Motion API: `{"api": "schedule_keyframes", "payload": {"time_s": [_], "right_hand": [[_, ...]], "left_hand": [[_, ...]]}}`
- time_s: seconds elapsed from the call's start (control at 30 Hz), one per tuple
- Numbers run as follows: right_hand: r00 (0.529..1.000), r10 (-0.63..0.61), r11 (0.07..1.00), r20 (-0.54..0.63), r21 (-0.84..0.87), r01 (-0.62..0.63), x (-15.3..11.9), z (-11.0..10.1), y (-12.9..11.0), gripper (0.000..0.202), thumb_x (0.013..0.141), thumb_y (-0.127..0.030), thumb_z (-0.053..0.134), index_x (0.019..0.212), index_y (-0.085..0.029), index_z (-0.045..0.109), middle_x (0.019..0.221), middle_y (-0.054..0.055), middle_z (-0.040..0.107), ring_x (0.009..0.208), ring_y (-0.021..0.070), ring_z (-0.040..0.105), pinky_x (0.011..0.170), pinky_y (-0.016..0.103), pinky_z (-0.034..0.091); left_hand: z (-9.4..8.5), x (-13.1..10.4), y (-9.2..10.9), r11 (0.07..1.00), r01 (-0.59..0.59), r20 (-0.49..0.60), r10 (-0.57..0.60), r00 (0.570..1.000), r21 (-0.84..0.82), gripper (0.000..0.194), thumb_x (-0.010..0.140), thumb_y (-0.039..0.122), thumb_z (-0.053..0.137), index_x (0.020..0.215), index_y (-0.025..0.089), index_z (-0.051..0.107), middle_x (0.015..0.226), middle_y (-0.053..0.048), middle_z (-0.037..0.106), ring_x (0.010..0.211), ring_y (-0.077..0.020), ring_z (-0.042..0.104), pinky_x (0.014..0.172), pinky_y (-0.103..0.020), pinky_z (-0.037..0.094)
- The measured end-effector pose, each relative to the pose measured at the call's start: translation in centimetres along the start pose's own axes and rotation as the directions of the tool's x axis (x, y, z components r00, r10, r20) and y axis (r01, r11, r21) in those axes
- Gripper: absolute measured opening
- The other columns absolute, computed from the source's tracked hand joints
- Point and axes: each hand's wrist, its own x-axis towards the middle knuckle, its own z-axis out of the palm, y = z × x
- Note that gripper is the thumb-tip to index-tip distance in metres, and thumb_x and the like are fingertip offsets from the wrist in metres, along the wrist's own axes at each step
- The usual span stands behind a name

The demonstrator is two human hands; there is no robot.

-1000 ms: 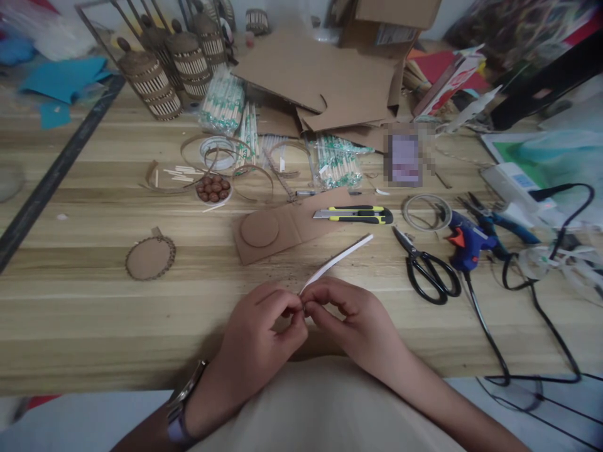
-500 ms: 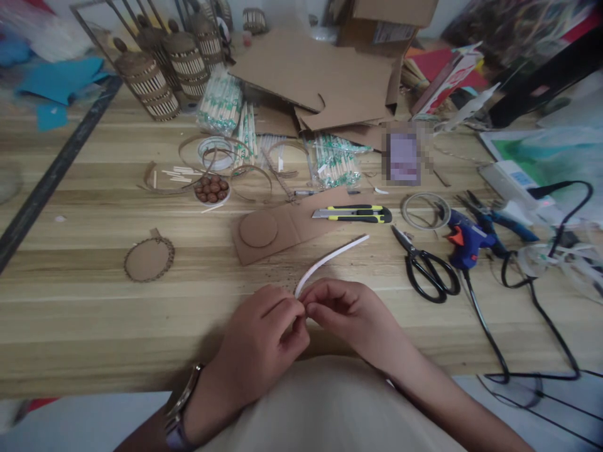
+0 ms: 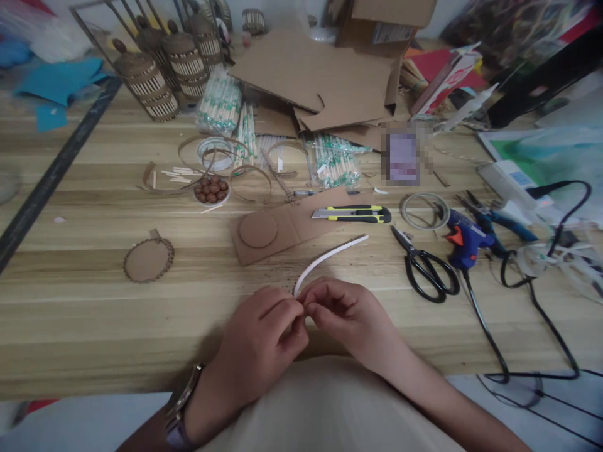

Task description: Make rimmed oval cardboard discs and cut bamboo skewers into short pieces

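A thin white strip (image 3: 330,254) curves up and to the right from between my fingertips, over the wooden table. My left hand (image 3: 268,333) is closed in a pinch on its lower end. Against it, my right hand (image 3: 346,314) pinches the same end, fingertips touching those of the left. The strip's very tip is hidden by the fingers. Beyond it lies a cardboard piece (image 3: 301,227) with a cardboard disc (image 3: 258,228) and a yellow-and-black cutter (image 3: 358,214) on it.
Black scissors (image 3: 426,267), a tape roll (image 3: 425,211) and a blue glue gun (image 3: 467,242) lie to the right. At left is a braided-edge disc (image 3: 148,258). Farther back are a bowl of brown balls (image 3: 211,189), packs of sticks (image 3: 219,103) and cardboard sheets (image 3: 311,75).
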Motion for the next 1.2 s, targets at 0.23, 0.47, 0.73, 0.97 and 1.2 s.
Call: {"api": "schedule_keyframes", "payload": {"time_s": [0.23, 0.47, 0.73, 0.97, 1.2], "right_hand": [[0.999, -0.031, 0.999, -0.007, -0.029, 0.031, -0.1, -0.1, 0.0, 0.011, 0.08, -0.021, 0.057, 0.074, -0.022, 0.065, 0.074, 0.001, 0.071, 0.072, 0.0158, 0.066, 0.068, 0.027, 0.052], [0.953, -0.292, 0.94, -0.077, -0.206, 0.271, -0.3, -0.1, -0.1, 0.014, 0.082, -0.011, 0.058, 0.079, -0.022, 0.066, 0.084, 0.002, 0.073, 0.08, 0.0157, 0.069, 0.073, 0.027, 0.054], [0.917, -0.399, 0.883, -0.02, -0.28, 0.378, -0.2, 0.2, 0.8, 0.016, 0.086, -0.008, 0.062, 0.086, -0.022, 0.067, 0.09, 0.002, 0.073, 0.083, 0.0146, 0.069, 0.075, 0.026, 0.055], [0.914, -0.401, 0.851, 0.059, -0.347, 0.395, 0.3, -0.1, 1.6, 0.013, 0.09, -0.012, 0.061, 0.095, -0.021, 0.069, 0.098, 0.005, 0.071, 0.091, 0.0173, 0.068, 0.08, 0.029, 0.056], [0.878, -0.442, 0.456, 0.185, -0.797, 0.397, 1.8, -3.3, 3.6, 0.036, 0.094, -0.029, 0.065, 0.126, -0.014, 0.061, 0.127, 0.017, 0.066, 0.128, 0.0351, 0.052, 0.104, 0.055, 0.04]], "left_hand": [[0.0, -0.1, 0.0, 1.0, 0.022, -0.018, -0.022, 1.0, -0.02, 0.018, 0.086, 0.004, 0.051, 0.079, 0.018, 0.06, 0.075, -0.002, 0.068, 0.071, -0.0155, 0.064, 0.067, -0.025, 0.052], [0.0, -0.4, -0.3, 0.974, 0.147, -0.002, -0.15, 0.989, -0.173, 0.013, 0.086, 0.008, 0.057, 0.085, 0.017, 0.067, 0.087, -0.004, 0.073, 0.085, -0.0149, 0.069, 0.079, -0.024, 0.052], [0.3, 0.0, -1.0, 0.512, 0.656, 0.332, -0.586, 0.739, -0.554, 0.015, 0.079, 0.032, 0.067, 0.071, 0.019, 0.065, 0.076, -0.001, 0.069, 0.072, -0.0157, 0.063, 0.067, -0.025, 0.049], [0.3, 0.0, -1.5, 0.502, 0.719, 0.35, -0.642, 0.682, -0.481, 0.017, 0.075, 0.034, 0.06, 0.065, 0.019, 0.06, 0.072, -0.002, 0.066, 0.068, -0.0167, 0.059, 0.064, -0.027, 0.046], [-1.5, -0.7, -2.2, 0.746, 0.566, 0.15, -0.552, 0.821, -0.351, 0.012, 0.076, 0.022, 0.054, 0.066, 0.02, 0.06, 0.082, -0.004, 0.069, 0.075, -0.0173, 0.065, 0.07, -0.027, 0.05]]}}
